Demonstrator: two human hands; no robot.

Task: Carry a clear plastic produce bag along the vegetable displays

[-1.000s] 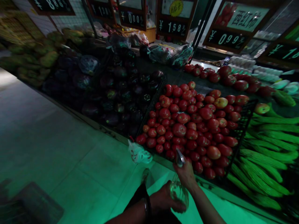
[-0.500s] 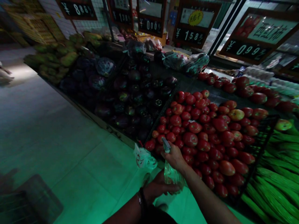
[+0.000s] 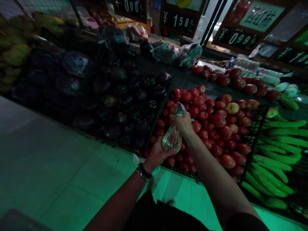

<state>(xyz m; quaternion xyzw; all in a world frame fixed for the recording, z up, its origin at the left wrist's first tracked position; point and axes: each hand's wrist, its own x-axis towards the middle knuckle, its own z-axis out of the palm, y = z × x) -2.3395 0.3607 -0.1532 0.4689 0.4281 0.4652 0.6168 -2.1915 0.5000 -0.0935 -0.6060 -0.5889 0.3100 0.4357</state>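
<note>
A clear plastic spray bottle (image 3: 171, 138) is held up in front of me over the near left part of a heap of red tomatoes (image 3: 211, 122). My right hand (image 3: 184, 123) is wrapped round its neck just below the pale nozzle (image 3: 180, 109). Cupped under the bottle's base is my left hand (image 3: 157, 154), with a dark bracelet on that wrist. The tomatoes lie in a black wire crate (image 3: 256, 128) on the stall.
Dark purple aubergines (image 3: 125, 102) fill the stall to the left, long green cucumbers (image 3: 271, 166) the right. More tomatoes and tied plastic bags (image 3: 178, 53) lie behind. Price boards (image 3: 180, 21) hang above. A white bag (image 3: 141, 160) hangs at the stall's edge. Tiled floor lies at left.
Both hands have lifted the bottle up and forward, from below the stall's front edge to over the tomatoes. My view has shifted a little.
</note>
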